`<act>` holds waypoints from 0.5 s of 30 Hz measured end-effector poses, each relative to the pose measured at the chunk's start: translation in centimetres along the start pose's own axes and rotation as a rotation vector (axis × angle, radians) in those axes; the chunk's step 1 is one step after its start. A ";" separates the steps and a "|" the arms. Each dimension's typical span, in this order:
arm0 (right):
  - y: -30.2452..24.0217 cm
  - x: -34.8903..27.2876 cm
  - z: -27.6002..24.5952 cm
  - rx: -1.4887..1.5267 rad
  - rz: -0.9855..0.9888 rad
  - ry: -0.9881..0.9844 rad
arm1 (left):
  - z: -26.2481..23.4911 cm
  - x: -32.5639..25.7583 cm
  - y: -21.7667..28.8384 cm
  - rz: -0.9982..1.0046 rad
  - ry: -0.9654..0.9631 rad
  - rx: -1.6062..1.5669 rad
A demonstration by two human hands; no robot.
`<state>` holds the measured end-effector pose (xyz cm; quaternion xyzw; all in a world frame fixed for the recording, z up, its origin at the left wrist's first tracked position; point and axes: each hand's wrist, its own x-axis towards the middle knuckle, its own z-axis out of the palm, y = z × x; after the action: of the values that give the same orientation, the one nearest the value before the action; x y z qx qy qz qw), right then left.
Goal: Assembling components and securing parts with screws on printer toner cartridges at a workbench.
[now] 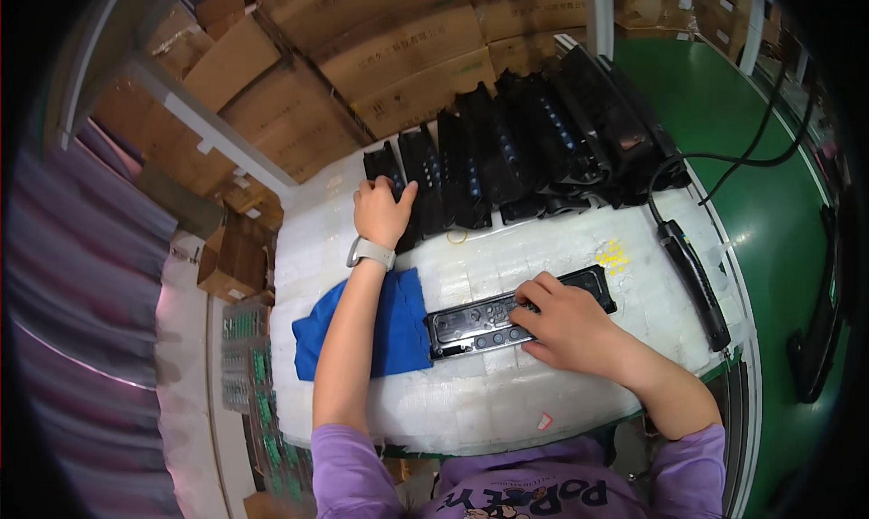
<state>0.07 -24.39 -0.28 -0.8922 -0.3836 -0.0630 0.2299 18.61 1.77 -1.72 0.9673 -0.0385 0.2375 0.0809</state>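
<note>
My left hand, with a pale watch on its wrist, reaches to the far left end of a row of black plastic housings. Its fingers and thumb close around the upper part of the leftmost housing, and the hand partly hides it. Nearer me, a long black panel with round holes and moulded fittings lies slightly slanted on the table. My right hand grips the panel right of its middle, fingers curled over it. A blue cloth touches the panel's left end and passes under my left forearm.
At the right edge of the white-covered table lies a black handheld electric screwdriver with a cable. Stacked cardboard boxes stand behind the housings. Trays with green parts are at the left. Yellow dots mark the table.
</note>
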 end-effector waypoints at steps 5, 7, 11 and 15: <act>0.1 -0.4 0.2 -0.027 -0.007 0.022 | 1.3 2.2 1.9 -0.215 -0.236 0.133; 0.2 -0.7 0.3 -0.044 -0.008 0.001 | 1.5 2.5 2.0 -0.190 -0.263 0.151; 0.3 -1.0 0.4 -0.080 0.016 0.001 | 1.6 2.8 1.7 -0.131 -0.216 0.255; 0.2 -1.1 1.0 -0.106 -0.004 0.025 | 1.7 3.2 -1.2 -0.175 -0.212 0.323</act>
<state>-0.57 -24.79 -1.56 -0.9015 -0.3785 -0.0951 0.1869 22.36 2.49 -1.88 0.9869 0.0759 0.1297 -0.0592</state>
